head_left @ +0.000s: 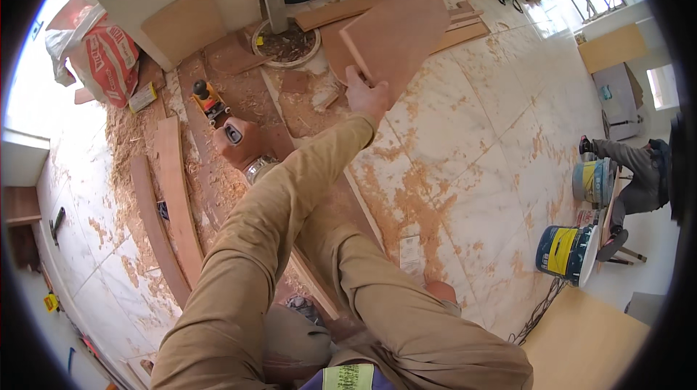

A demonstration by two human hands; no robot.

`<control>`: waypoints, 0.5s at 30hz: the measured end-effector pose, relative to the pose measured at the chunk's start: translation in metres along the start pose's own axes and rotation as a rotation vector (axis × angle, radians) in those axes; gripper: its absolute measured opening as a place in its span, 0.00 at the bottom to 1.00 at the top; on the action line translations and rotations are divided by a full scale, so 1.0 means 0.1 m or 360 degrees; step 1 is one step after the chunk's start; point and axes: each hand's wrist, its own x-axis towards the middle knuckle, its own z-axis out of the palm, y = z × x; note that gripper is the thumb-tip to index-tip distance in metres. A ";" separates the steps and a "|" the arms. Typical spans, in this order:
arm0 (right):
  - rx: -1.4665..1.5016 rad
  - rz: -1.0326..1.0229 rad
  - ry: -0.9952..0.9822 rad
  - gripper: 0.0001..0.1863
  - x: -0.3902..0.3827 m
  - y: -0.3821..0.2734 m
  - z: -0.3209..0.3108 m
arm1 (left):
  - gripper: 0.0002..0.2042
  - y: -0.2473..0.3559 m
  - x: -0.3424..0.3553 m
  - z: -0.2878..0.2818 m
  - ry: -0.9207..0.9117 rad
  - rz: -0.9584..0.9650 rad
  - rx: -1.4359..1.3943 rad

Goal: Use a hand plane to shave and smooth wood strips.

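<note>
My arms cross, the left sleeve over the right. Reaching to the right, my left hand is closed on the near edge of a reddish-brown wooden board, which is tilted over other wood pieces. My right hand, with a watch on its wrist, reaches to the left and is wrapped round the rear handle of a hand plane. The plane has an orange-yellow body and a black front knob. It rests on a wide brown plank strewn with shavings, which runs back under my arms.
Two long wood strips lie left of the plank. Beyond are a red and white sack and a round basin around a post. Shavings cover the tiles. At right a person sits near blue buckets and a pale board.
</note>
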 end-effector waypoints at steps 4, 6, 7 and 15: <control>-0.0004 0.0004 -0.0038 0.15 -0.07 -0.01 0.03 | 0.22 0.09 0.04 0.14 -0.0116 0.0126 0.0145; -0.0006 0.0003 -0.0050 0.15 -0.09 -0.01 0.05 | 0.23 0.11 0.19 0.29 -0.0181 0.0104 0.0067; -0.0007 0.0002 -0.0054 0.15 -0.10 -0.01 0.06 | 0.23 0.10 0.29 0.36 -0.0101 0.0143 -0.0075; 0.0000 0.0021 -0.0003 0.15 -0.05 0.00 0.04 | 0.13 -0.25 1.41 -0.69 -0.0398 0.0162 0.0588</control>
